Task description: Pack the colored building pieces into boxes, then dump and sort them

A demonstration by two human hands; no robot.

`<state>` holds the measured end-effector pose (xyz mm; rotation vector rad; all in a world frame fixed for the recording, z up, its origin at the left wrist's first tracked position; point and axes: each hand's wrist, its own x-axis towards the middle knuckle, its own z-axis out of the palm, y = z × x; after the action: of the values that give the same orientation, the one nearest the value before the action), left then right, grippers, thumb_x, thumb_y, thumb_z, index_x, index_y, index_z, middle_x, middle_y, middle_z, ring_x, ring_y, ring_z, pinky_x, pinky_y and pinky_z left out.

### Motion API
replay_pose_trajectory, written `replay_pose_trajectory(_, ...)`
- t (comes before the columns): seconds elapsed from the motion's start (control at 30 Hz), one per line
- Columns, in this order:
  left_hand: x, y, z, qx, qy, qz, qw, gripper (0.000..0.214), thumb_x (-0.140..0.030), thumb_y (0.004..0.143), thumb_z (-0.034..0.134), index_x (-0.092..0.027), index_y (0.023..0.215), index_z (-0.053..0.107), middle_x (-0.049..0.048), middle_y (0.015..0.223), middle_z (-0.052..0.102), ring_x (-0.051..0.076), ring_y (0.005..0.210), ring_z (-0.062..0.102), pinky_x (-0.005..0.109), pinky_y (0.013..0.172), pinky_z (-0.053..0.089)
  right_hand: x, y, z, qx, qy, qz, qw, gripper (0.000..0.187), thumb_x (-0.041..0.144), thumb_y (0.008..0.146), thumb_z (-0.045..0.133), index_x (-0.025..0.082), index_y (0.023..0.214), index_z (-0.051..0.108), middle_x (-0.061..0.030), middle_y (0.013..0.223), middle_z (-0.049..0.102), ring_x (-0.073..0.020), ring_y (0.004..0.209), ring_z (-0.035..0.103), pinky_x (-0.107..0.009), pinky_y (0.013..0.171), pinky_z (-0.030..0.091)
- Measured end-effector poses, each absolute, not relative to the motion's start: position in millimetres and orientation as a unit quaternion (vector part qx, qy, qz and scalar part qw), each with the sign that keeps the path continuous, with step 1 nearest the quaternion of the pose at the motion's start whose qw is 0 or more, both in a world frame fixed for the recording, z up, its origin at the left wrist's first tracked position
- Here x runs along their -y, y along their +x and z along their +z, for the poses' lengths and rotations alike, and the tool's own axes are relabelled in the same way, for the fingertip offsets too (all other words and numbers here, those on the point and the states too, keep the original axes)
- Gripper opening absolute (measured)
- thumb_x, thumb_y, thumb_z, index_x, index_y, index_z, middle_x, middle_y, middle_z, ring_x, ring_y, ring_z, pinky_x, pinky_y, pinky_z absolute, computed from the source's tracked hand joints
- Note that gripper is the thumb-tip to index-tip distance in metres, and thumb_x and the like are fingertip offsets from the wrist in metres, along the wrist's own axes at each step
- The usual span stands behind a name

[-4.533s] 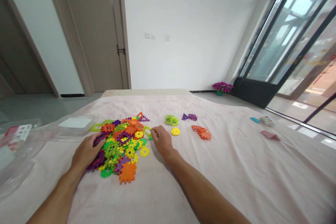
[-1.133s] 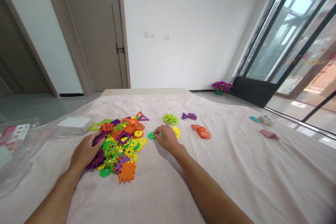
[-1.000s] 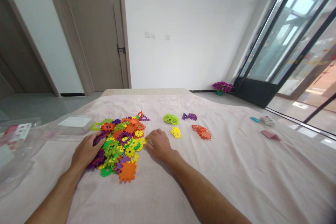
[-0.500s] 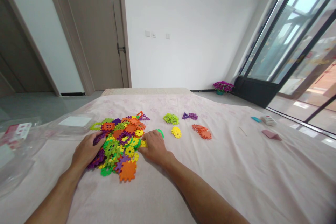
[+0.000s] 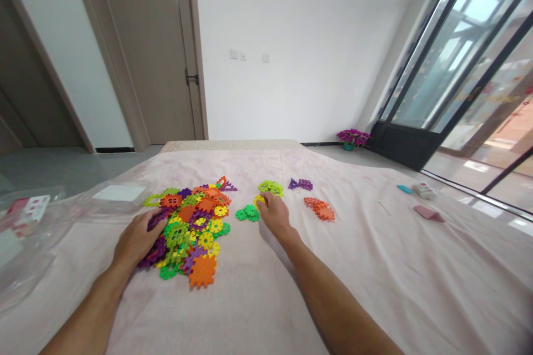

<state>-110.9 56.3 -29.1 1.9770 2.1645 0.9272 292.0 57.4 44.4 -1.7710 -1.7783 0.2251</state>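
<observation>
A heap of colourful plastic building pieces (image 5: pixel 183 233) lies on the pink cloth, with notched round discs and toothed squares mixed together. My left hand (image 5: pixel 137 236) rests against the heap's left side, thumb and fingers apart around purple pieces (image 5: pixel 156 221). To the right, my right hand (image 5: pixel 276 214) pinches a yellow notched disc (image 5: pixel 259 200); its palm hides what lies beneath. Just left of that hand sit green discs (image 5: pixel 249 212). Behind it is a light-green group (image 5: pixel 271 187). Purple pieces (image 5: pixel 301 183) and orange toothed pieces (image 5: pixel 320 208) lie farther right.
Clear plastic packaging (image 5: pixel 119 193) lies at the left. Toward the right edge are a pink folded piece (image 5: pixel 428 213), a small white pack (image 5: pixel 425 191), a blue item (image 5: pixel 405 189) and a thin stick (image 5: pixel 385 208). The cloth (image 5: pixel 375 283) has wrinkles.
My right hand has moved right and slightly away from me, from the heap's edge to the sorted groups. Green discs beside it now show. My left hand has stayed in place.
</observation>
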Motion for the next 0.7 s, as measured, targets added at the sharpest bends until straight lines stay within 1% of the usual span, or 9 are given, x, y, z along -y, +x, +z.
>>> replay_pose_trajectory(0.07, -56, -111, -29, -0.704, 0.641, 0.305, 0.031, 0.056, -0.058, 0.088, 0.051, -0.022, 0.128, 0.067, 0.0100, 0.135, 0.067, 0.031, 0.123, 0.062, 0.042, 0.108, 0.048, -64, 310, 46, 0.631, -0.713, 0.068, 0.300, 0.026, 0.032, 0.094, 0.056, 0.024, 0.113, 0.072, -0.0074, 0.101, 0.074, -0.0229, 0.092, 0.065, -0.030, 0.073, 0.038)
replay_pose_trajectory(0.13, -56, -111, -30, -0.704, 0.641, 0.304, 0.032, 0.056, -0.058, 0.088, 0.050, -0.022, 0.128, 0.066, 0.0103, 0.135, 0.067, 0.031, 0.124, 0.062, 0.042, 0.108, 0.047, -67, 325, 46, 0.593, -0.749, 0.049, 0.292, 0.027, 0.033, 0.093, 0.056, 0.025, 0.113, 0.073, -0.0083, 0.100, 0.074, -0.0241, 0.092, 0.065, -0.031, 0.074, 0.039)
replay_pose_trajectory(0.2, -56, -111, -30, -0.704, 0.642, 0.301, 0.035, 0.057, -0.058, 0.090, 0.049, -0.021, 0.130, 0.065, 0.0111, 0.137, 0.066, 0.031, 0.126, 0.061, 0.044, 0.110, 0.046, -69, 335, 45, 0.578, -0.760, 0.019, 0.297, 0.027, 0.030, 0.090, 0.058, 0.024, 0.110, 0.074, -0.0092, 0.103, 0.074, -0.0259, 0.097, 0.064, -0.033, 0.079, 0.041)
replay_pose_trajectory(0.3, -57, -111, -30, -0.704, 0.644, 0.298, 0.039, 0.059, -0.059, 0.091, 0.046, -0.020, 0.132, 0.064, 0.0122, 0.138, 0.064, 0.032, 0.127, 0.060, 0.045, 0.111, 0.045, -69, 338, 43, 0.589, -0.738, -0.037, 0.327, 0.030, 0.023, 0.084, 0.062, 0.022, 0.112, 0.074, -0.0105, 0.115, 0.071, -0.0287, 0.110, 0.059, -0.037, 0.091, 0.041)
replay_pose_trajectory(0.37, -57, -111, -30, -0.703, 0.645, 0.298, 0.040, 0.060, -0.060, 0.092, 0.045, -0.019, 0.132, 0.064, 0.0128, 0.139, 0.064, 0.032, 0.127, 0.059, 0.046, 0.111, 0.045, -67, 331, 40, 0.614, -0.704, -0.047, 0.354, 0.029, 0.018, 0.083, 0.062, 0.022, 0.109, 0.075, -0.0090, 0.116, 0.071, -0.0281, 0.112, 0.058, -0.038, 0.096, 0.041)
replay_pose_trajectory(0.43, -57, -112, -31, -0.701, 0.646, 0.301, 0.037, 0.060, -0.059, 0.091, 0.045, -0.019, 0.131, 0.065, 0.0126, 0.138, 0.064, 0.032, 0.126, 0.060, 0.046, 0.110, 0.046, -64, 318, 36, 0.659, -0.650, -0.032, 0.376, 0.025, 0.014, 0.082, 0.061, 0.022, 0.101, 0.075, -0.0068, 0.109, 0.073, -0.0258, 0.109, 0.059, -0.037, 0.097, 0.041)
replay_pose_trajectory(0.53, -58, -112, -31, -0.700, 0.645, 0.305, 0.033, 0.059, -0.059, 0.090, 0.048, -0.020, 0.130, 0.066, 0.0117, 0.136, 0.066, 0.031, 0.124, 0.062, 0.045, 0.108, 0.048, -55, 290, 31, 0.751, -0.544, 0.008, 0.374, 0.019, 0.013, 0.084, 0.063, 0.022, 0.096, 0.075, -0.0053, 0.101, 0.074, -0.0232, 0.103, 0.061, -0.036, 0.096, 0.043)
replay_pose_trajectory(0.6, -58, -112, -31, -0.703, 0.645, 0.299, 0.037, 0.061, -0.061, 0.091, 0.046, -0.020, 0.131, 0.065, 0.0121, 0.137, 0.065, 0.032, 0.125, 0.061, 0.046, 0.109, 0.047, -46, 271, 28, 0.807, -0.476, 0.034, 0.347, 0.017, 0.017, 0.088, 0.064, 0.022, 0.101, 0.074, -0.0050, 0.103, 0.075, -0.0222, 0.102, 0.061, -0.035, 0.096, 0.044)
replay_pose_trajectory(0.7, -58, -112, -31, -0.707, 0.644, 0.289, 0.043, 0.063, -0.063, 0.092, 0.042, -0.020, 0.133, 0.063, 0.0128, 0.140, 0.063, 0.032, 0.128, 0.059, 0.047, 0.112, 0.044, -33, 247, 23, 0.871, -0.391, 0.050, 0.293, 0.027, 0.025, 0.095, 0.063, 0.022, 0.121, 0.069, -0.0054, 0.123, 0.072, -0.0216, 0.114, 0.059, -0.036, 0.103, 0.042)
